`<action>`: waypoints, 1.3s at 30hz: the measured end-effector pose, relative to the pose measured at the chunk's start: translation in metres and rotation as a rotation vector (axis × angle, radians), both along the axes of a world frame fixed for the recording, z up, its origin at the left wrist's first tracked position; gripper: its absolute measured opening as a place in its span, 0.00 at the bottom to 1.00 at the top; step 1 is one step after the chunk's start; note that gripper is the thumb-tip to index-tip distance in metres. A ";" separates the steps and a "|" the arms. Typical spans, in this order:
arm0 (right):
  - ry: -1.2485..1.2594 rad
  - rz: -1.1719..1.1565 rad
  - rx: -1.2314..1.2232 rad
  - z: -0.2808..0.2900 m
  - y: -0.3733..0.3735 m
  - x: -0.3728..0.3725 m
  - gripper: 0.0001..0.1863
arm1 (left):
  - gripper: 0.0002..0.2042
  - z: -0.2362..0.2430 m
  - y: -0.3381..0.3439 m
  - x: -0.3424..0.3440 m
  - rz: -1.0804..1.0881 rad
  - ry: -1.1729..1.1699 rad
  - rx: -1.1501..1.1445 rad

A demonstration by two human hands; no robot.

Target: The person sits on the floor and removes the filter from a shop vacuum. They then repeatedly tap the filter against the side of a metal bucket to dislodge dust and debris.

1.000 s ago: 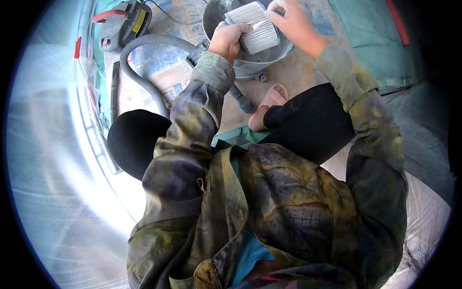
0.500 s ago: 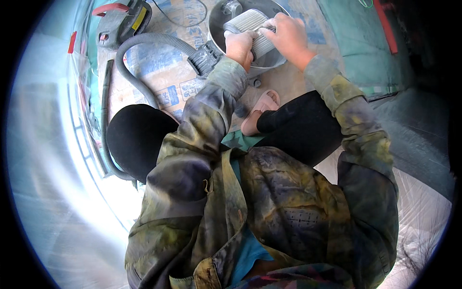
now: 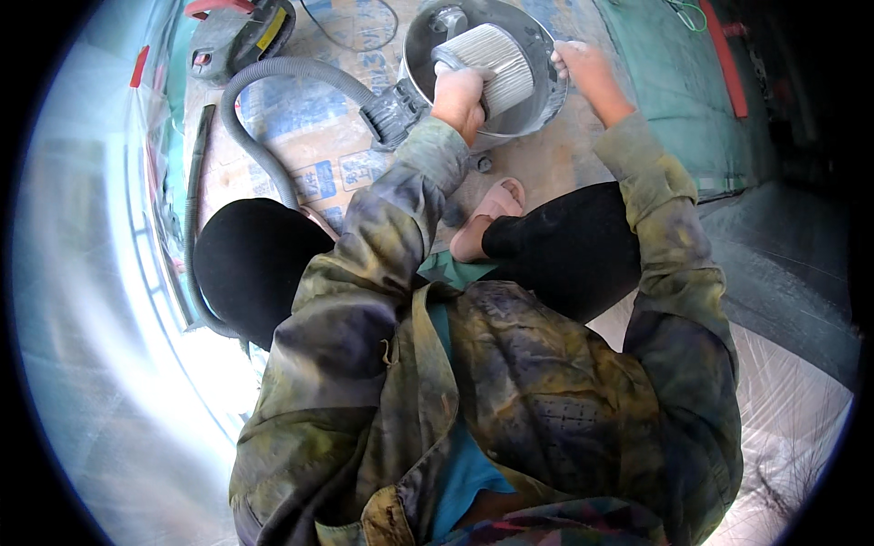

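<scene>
My left hand [image 3: 460, 100] is closed round the dark end of a pale pleated filter cartridge [image 3: 499, 69]. The filter lies tilted over the mouth of a round metal vacuum drum [image 3: 539, 125], its ribbed side facing up. My right hand [image 3: 587, 73] is off the filter, at the drum's right rim, with its fingers curled together. Whether those fingers grip the rim or something small is hidden. A grey fitting [image 3: 449, 18] shows inside the drum, behind the filter.
A ribbed grey hose [image 3: 300, 69] curves from the drum's left side. The vacuum's motor head [image 3: 238, 41], with a red handle, stands at the upper left beside a dark cord. Printed sheeting [image 3: 319, 100] covers the floor. A small dark cap [image 3: 483, 164] lies near my sandal [image 3: 492, 214].
My right hand has left the filter and moved right to the drum's rim. The filter has turned slightly in my left hand, showing more of its pleats.
</scene>
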State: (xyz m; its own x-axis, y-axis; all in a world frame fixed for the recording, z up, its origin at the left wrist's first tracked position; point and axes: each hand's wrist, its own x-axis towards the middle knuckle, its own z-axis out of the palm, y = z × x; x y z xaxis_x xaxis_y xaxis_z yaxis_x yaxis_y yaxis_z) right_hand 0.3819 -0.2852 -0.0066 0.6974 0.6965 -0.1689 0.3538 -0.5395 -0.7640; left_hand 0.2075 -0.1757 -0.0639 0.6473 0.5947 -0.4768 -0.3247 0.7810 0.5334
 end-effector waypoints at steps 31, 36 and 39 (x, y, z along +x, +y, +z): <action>-0.551 0.932 -0.535 -0.040 0.057 -0.068 0.18 | 0.23 -0.002 0.054 -0.048 0.216 0.781 1.277; 0.175 0.691 -0.193 -0.035 0.063 -0.046 0.17 | 0.23 0.013 0.052 -0.054 0.132 0.735 1.242; -0.647 0.968 -0.414 -0.050 0.047 -0.057 0.16 | 0.23 0.015 0.051 -0.052 0.118 0.764 1.220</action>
